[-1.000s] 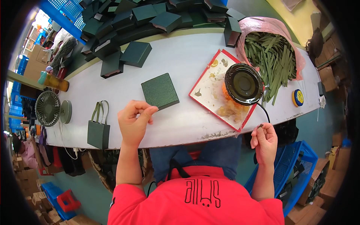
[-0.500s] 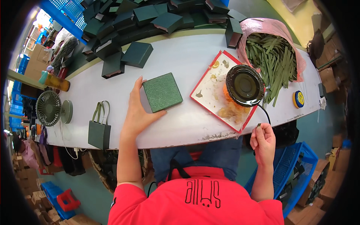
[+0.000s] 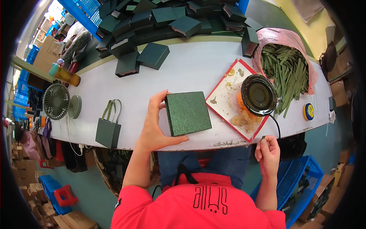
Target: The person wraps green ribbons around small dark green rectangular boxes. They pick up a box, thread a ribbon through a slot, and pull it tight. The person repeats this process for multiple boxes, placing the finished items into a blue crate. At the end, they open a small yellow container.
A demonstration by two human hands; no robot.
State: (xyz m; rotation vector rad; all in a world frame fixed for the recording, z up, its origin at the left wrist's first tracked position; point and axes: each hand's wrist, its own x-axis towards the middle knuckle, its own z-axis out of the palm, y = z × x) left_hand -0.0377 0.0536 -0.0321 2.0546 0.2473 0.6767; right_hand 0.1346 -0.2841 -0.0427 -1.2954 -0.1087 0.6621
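Note:
A square green box (image 3: 188,113) with a swirl-textured face is in my left hand (image 3: 151,129). Thumb and fingers grip it along its left side and lower edge, and it looks raised over the table's near part. Close to the table's front edge, my right hand (image 3: 268,152) is closed in a pinch. The tip of a dark green ribbon strip (image 3: 263,137) shows between thumb and forefinger; the rest of the strip is hidden. Left of the box stands a small dark green box with ribbon handles (image 3: 108,132).
A round dark glue pot (image 3: 259,95) with a black cord stands on a red-edged, glue-stained board (image 3: 216,102). Behind it, a pink plastic bag (image 3: 280,35) holds green ribbon strips (image 3: 286,68). Dark green boxes (image 3: 152,57) pile up at the back. A fan (image 3: 56,101) stands at left.
My left hand has brought the green box up and nearer, a little to the right, and its face is turned slightly. The right hand keeps its pinch. The whole view has shifted somewhat.

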